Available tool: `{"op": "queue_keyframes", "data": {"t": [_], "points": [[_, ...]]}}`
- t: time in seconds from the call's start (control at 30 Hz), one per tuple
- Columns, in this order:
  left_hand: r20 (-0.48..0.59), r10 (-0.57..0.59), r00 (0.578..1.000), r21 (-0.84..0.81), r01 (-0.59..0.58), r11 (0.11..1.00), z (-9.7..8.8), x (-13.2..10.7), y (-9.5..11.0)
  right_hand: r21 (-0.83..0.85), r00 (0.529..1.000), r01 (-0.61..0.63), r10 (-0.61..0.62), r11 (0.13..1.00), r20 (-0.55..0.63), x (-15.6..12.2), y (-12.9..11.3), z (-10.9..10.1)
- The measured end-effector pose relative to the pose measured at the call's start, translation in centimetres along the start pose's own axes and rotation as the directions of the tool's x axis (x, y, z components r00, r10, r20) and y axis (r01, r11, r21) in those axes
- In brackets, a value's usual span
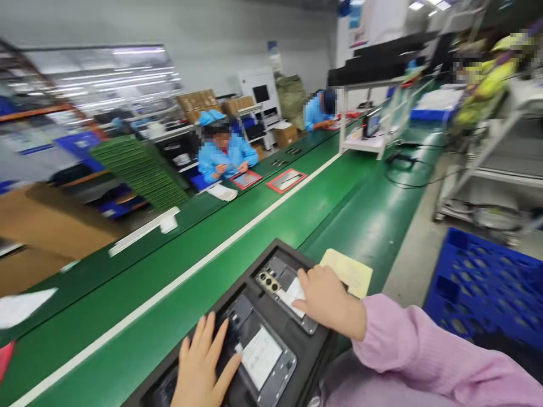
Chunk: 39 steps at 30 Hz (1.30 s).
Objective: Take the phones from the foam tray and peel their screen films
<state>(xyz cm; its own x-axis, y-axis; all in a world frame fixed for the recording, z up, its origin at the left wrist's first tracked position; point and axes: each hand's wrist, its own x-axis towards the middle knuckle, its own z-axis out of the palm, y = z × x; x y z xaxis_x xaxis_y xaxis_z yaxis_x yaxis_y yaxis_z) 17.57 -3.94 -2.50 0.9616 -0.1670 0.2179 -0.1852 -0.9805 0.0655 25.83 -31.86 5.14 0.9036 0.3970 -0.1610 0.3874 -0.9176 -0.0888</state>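
A black foam tray (278, 244) lies before me with smartphones in its recesses. The nearer smartphone (262, 356) shows its inner back, with a large white label and screws along its lower end. My left hand (203, 362) is spread beside it, thumb at the label's edge and fingertips near its upper end. The farther smartphone (280, 289) has a gold camera surround and a white label. Across it lies my right hand (326, 297), thumb on one side and fingers bent toward the other, partly hiding it. A dark item below my left hand is too covered to make out.
A yellow paper (351, 271) lies beyond my right hand on the green conveyor bench (237, 232). Across it, a person in blue (227, 152) works near red-framed mats (287, 181). A white stand (365, 138) spans the line. Blue plastic crates (487, 282) stand at right.
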Motion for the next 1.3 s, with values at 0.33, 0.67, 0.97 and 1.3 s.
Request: {"op": "queue_keyframes", "data": {"t": [0.33, 0.67, 0.97, 1.3], "points": [[0.113, -0.039, 0.993, 0.058, 0.032, 0.998, -2.5, 1.1, 3.2, -0.018, 0.995, -0.033, 0.035, 0.999, 0.097, 1.2, 1.0, -1.0], [0.102, -0.084, 0.991, -0.035, 0.088, 0.996, -2.3, 0.8, 2.9, 0.865, 0.983, -0.114, -0.069, 0.489, 0.168, 2.5, 3.5, -0.8], [-0.38, 0.357, 0.853, -0.124, -0.43, 0.894, -7.5, 5.0, 11.2, 0.973, 0.989, -0.148, -0.043, -0.176, 0.143, 0.4, 2.8, -2.6], [-0.383, 0.322, 0.866, -0.431, -0.476, 0.767, -7.1, 10.2, 16.6, 0.254, 0.355, 0.69, -0.012, 0.678, -0.935, -4.9, 5.3, 0.0]]}}
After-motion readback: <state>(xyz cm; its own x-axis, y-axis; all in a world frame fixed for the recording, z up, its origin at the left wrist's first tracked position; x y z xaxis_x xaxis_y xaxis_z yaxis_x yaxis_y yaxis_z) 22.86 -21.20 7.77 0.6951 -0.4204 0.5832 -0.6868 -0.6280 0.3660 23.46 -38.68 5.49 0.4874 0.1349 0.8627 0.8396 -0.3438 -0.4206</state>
